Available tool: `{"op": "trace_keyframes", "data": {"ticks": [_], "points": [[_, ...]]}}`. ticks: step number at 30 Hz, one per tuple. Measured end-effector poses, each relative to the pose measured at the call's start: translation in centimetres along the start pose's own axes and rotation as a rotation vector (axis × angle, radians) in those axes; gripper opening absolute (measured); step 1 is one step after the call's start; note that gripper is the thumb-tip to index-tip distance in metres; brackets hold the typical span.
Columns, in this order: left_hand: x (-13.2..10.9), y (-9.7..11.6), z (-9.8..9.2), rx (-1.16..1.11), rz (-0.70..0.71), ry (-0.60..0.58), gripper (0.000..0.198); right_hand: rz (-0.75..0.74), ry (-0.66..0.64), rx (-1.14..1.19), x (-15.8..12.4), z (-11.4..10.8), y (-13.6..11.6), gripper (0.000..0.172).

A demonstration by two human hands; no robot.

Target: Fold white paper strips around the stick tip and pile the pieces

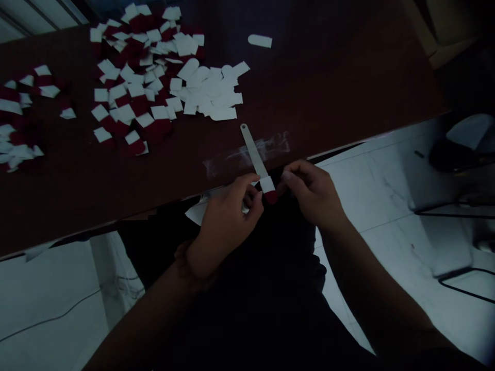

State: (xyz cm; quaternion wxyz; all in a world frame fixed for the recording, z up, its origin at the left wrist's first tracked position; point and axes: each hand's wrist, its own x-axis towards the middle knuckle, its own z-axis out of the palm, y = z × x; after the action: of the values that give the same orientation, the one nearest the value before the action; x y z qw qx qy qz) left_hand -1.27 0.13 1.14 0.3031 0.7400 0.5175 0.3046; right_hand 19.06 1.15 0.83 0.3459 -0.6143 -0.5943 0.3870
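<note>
A narrow metal strip (253, 152) with a hole at its far end reaches from the table edge up onto the dark reddish-brown table (77, 190). Its near end carries a white-and-red patch (269, 189). My left hand (228, 226) curls around the strip's near end, with a small white bit showing in its fingers. My right hand (313, 193) pinches the patch from the other side. A heap of white-and-red pieces (131, 87) lies up the table, beside a heap of plain white pieces (209, 87).
Another scatter of white-and-red pieces (19, 118) lies at the table's left, and one white piece (260, 40) sits alone at the back. Whitish tape residue (247, 152) marks the table. A white sheet (197, 212) sticks out below the near edge, above a pale tiled floor (367, 206).
</note>
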Motion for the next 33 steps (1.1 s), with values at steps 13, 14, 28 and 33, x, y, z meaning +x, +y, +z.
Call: {"op": "trace_keyframes", "data": {"ticks": [13,14,28,33], "points": [[0.8,0.4,1.7,-0.387,-0.301,0.065,0.022,0.203,-0.027,0.165,1.0,1.0,-1.8,0.026],[0.8,0.3,1.8,-0.403,-0.308,0.063,0.022,0.209,-0.04,0.19,1.1,1.1,-1.8,0.023],[1.0,-0.1,2.5,-0.545,-0.33,0.074,0.026,0.33,0.074,0.423,0.4,2.4,0.6,0.019],[0.8,-0.3,2.4,-0.615,-0.368,0.057,0.018,0.361,0.05,0.474,0.2,2.2,0.9,0.02]]}}
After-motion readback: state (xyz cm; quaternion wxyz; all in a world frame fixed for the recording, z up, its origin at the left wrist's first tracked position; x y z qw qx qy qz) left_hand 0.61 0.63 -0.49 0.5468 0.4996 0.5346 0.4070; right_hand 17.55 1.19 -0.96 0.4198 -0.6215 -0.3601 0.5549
